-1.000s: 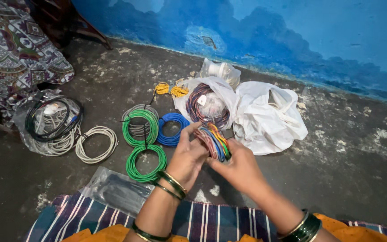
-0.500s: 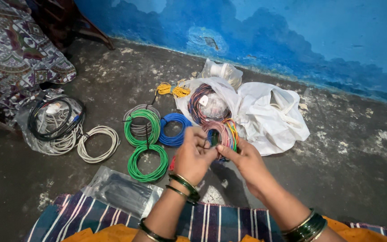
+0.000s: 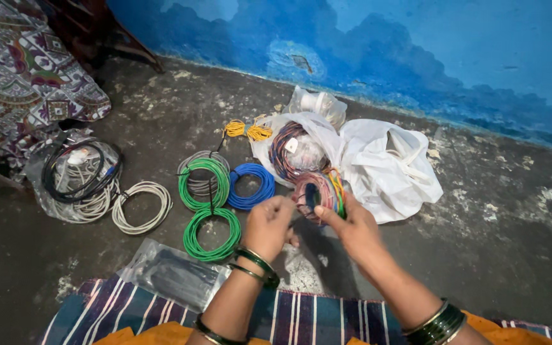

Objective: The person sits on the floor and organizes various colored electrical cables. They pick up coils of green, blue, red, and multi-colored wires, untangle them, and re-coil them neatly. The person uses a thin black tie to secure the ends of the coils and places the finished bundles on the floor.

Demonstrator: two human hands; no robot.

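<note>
So right in the middle of the frame both hands are up on a little multicoloured wire coil (image 3: 319,193); pink, blue, orange and green strands all bundled into one ring, held off the floor just in front of the bags. The right hand (image 3: 354,230) has it pinched at the lower right edge, thumb and fingers closed on the strands; the left hand (image 3: 268,225) sits just left of it with the fingers curled in, fingertips at the coil's left side, though I can't tell whether they're really gripping it or only touching.

Behind the coil, centre top, a clear bag (image 3: 296,148) holds another striped wire ring; next to it on the right there's a crumpled white plastic bag (image 3: 388,169). Left of centre: a blue wire coil (image 3: 249,185), two green wire coils (image 3: 207,204) one above the other, a grey coil (image 3: 194,167) tucked under the upper green one; small yellow wire bundles (image 3: 245,130) a bit higher up. Far left, a white cable loop (image 3: 142,206) and a clear bag of black and white cables (image 3: 75,176). Lower left there's a plastic packet of dark cable ties (image 3: 172,275) resting partly on a striped cloth (image 3: 301,316); bare concrete floor (image 3: 499,243), blue wall (image 3: 448,51) along the top.
</note>
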